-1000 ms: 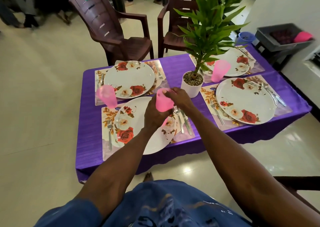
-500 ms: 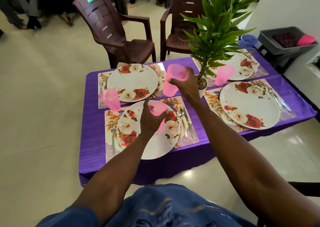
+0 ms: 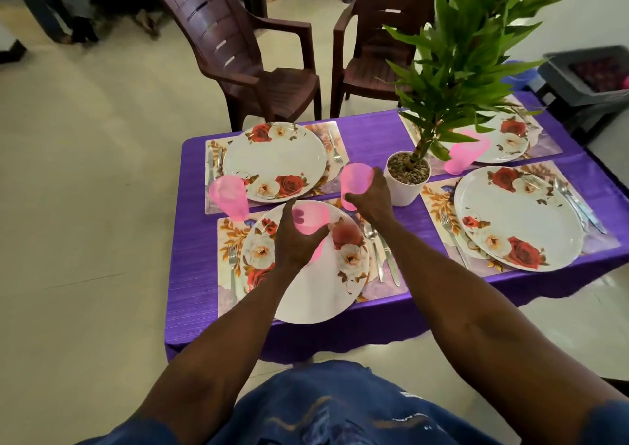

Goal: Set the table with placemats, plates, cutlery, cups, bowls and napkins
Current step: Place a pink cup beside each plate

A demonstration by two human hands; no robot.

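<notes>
Four white plates point(image 3: 517, 220) with red and cream roses lay on floral placemats point(image 3: 228, 240) across a purple-covered table point(image 3: 194, 274), cutlery point(image 3: 384, 257) beside each. Translucent pink cups point(image 3: 228, 197) stood by two settings; one more was held over the near plate, another by the plant pot.

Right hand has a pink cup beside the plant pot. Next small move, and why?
Probably lower it and let go. The right hand grips a pink cup at the far right corner of the near-left placemat, above its knife and spoon, beside the plant pot. The left hand holds another cup, likely next.
</notes>
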